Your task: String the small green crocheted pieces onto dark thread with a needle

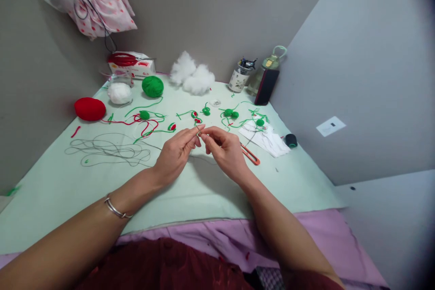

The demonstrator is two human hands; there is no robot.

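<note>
Above the middle of the table, my left hand and my right hand meet at the fingertips, both closed in a pinch. A small bit of thin dark cord shows between them; its finer detail is hidden by the fingers. Loose loops of the same kind of grey cord lie to the left, one strand running towards my hands. Just beyond my fingertips are small red, white and green crocheted pieces with green yarn tails. An orange craft knife lies beside my right hand, partly covered by it.
Balls of red yarn, white yarn and green yarn stand at the back left. White stuffing sits against the wall. A pen holder, bottle, phone and white paper are on the right.
</note>
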